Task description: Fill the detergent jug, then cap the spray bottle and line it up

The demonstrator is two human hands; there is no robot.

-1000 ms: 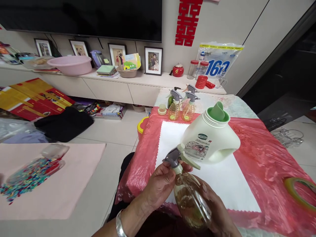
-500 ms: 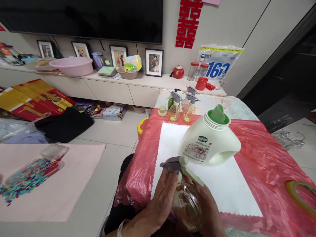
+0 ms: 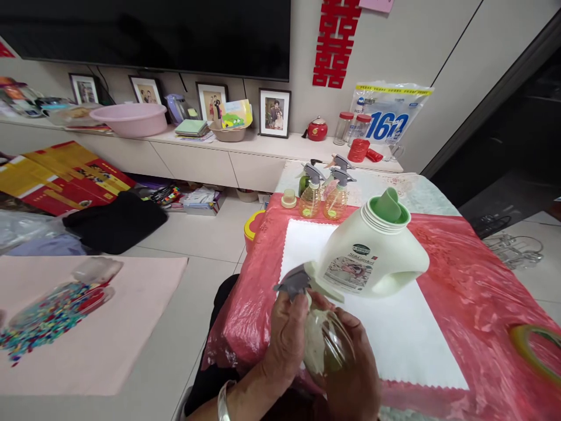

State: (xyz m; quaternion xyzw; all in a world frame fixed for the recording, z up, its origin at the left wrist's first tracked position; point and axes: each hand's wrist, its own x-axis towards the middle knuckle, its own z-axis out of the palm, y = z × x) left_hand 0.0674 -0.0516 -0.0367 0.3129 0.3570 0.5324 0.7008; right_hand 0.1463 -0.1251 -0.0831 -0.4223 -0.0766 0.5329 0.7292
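Observation:
A small clear spray bottle point(image 3: 326, 345) with yellowish liquid and a grey trigger head point(image 3: 294, 282) is held low in front of me. My left hand point(image 3: 284, 339) grips its neck just under the trigger head. My right hand point(image 3: 357, 374) cups the bottle's body from below. Right behind stands a white detergent jug point(image 3: 372, 254) with an open green spout, on a white cloth point(image 3: 394, 327) over the red plastic table cover point(image 3: 473, 292).
Three more spray bottles point(image 3: 326, 193) and a small cap point(image 3: 288, 199) stand at the table's far end. A tape roll point(image 3: 532, 345) lies at the right edge. Left of the table, a pink mat point(image 3: 109, 327) with coloured beads covers the floor. A cluttered low cabinet point(image 3: 210, 158) runs along the wall.
Both hands have turned the spray bottle and drawn it slightly left; the trigger head now points further left and sits closer to the jug.

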